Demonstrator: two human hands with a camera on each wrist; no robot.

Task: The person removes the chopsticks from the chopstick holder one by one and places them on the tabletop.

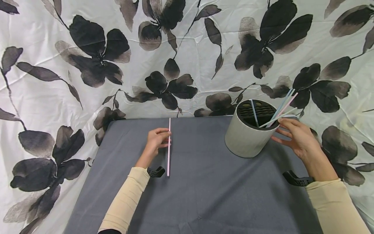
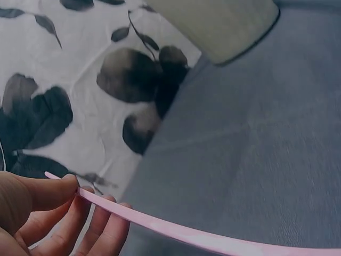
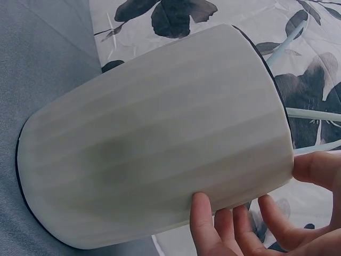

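Observation:
Near the table's middle, my left hand (image 1: 157, 139) pinches a pink straw (image 1: 168, 159) between thumb and fingers. The straw runs lengthwise toward me, and in the left wrist view its near part (image 2: 176, 230) extends out to the right. At the back right stands a cream round utensil holder (image 1: 244, 139) with a black slotted top (image 1: 248, 113). Several straws (image 1: 282, 109) in blue, pink and pale green lean out of it. My right hand (image 1: 299, 139) touches the holder's right side, thumb at the rim and relaxed fingers (image 3: 201, 210) against the outer wall.
A grey cloth (image 1: 198, 191) covers the table. Behind and beside it hangs a white curtain (image 1: 187, 58) with dark flowers, close to the holder's back. Black bands (image 1: 156, 172) sit on both wrists.

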